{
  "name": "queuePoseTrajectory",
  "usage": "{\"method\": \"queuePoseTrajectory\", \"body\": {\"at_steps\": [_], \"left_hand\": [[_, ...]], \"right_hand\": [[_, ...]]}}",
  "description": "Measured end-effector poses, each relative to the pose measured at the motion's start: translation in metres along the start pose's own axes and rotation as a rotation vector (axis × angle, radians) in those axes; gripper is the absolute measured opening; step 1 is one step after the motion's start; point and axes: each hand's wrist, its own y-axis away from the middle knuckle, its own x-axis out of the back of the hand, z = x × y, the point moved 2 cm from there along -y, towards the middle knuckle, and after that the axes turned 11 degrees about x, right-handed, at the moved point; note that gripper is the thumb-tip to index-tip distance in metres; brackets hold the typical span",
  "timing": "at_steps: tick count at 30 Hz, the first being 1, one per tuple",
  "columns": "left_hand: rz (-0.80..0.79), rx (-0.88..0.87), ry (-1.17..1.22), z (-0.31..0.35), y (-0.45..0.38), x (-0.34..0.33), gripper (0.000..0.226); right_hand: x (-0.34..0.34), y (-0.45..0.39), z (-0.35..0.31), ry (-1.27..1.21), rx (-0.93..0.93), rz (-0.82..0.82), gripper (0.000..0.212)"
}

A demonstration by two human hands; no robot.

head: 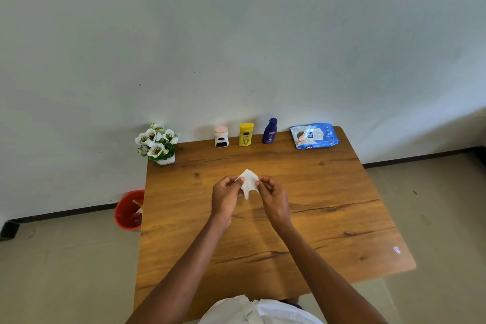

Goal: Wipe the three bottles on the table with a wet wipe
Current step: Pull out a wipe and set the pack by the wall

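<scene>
A white wet wipe (248, 183) is stretched between both hands above the middle of the table (328, 208). The left hand (226, 198) pinches its left edge between thumb and fingers; the right hand (272, 198) pinches the right edge the same way.

From the wipe, the three bottles stand in a row at about 12 o'clock along the far edge: a white bottle (221, 137), a yellow bottle (246, 134) and a blue bottle (269, 131), each upright and near its neighbour without touching. At 1 o'clock lies a blue pack of wipes (314, 136), flat by the far right corner. At 10 o'clock a small pot of white flowers (157, 143) sits on the far left corner.

The table is brown wood with dark grain, set against a pale wall (236, 34). A red bucket (128, 210) stands on the light floor (65, 271) at 9 o'clock, partly hidden by the table's left edge.
</scene>
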Motion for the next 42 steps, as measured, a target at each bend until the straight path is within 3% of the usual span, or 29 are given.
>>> {"method": "queuePoseTrajectory", "body": {"at_steps": [6,8,10,12,14,17,18,21,24,29,35,39,42], "left_hand": [[-0.028,-0.032,-0.042,0.006,0.010,-0.006,0.032],[-0.047,-0.009,-0.037,0.007,0.010,-0.005,0.040],[-0.117,0.002,-0.058,0.008,0.009,-0.002,0.049],[-0.205,-0.007,-0.133,0.009,0.007,-0.001,0.054],[-0.231,-0.035,-0.211,0.010,0.006,0.000,0.051],[-0.176,-0.099,-0.284,0.011,0.000,0.002,0.032],[-0.174,-0.085,-0.271,0.011,-0.002,0.001,0.023],[-0.244,0.063,-0.219,0.008,-0.008,-0.008,0.031],[-0.302,0.114,-0.202,0.006,-0.011,-0.023,0.024],[-0.299,0.080,-0.223,0.008,-0.023,-0.054,0.016],[-0.140,-0.030,-0.296,0.040,-0.065,-0.104,0.018],[-0.028,-0.127,-0.390,0.069,-0.109,-0.144,0.036],[0.027,-0.126,-0.429,0.073,-0.137,-0.165,0.050]], "right_hand": [[-0.002,0.011,-0.007,-0.068,0.121,-0.080,0.024],[0.000,0.011,-0.007,-0.086,0.101,-0.107,0.038],[0.002,0.009,-0.004,-0.046,0.066,-0.113,0.051],[0.004,0.006,-0.002,-0.010,0.076,-0.107,0.045],[0.007,0.004,-0.003,-0.013,0.098,-0.077,0.027],[0.016,0.000,-0.002,-0.132,-0.012,0.013,0.019],[0.020,-0.001,0.000,-0.193,-0.065,0.025,0.018],[0.032,-0.004,0.004,-0.319,-0.207,-0.015,0.014],[0.045,-0.007,0.007,-0.439,-0.311,-0.036,0.021],[0.070,-0.016,0.017,-0.547,-0.432,-0.064,0.025],[0.111,-0.042,0.037,-0.495,-0.476,0.183,0.007],[0.135,-0.064,0.053,-0.487,-0.515,0.220,0.005],[0.147,-0.085,0.064,-0.459,-0.530,0.188,0.015]]}}
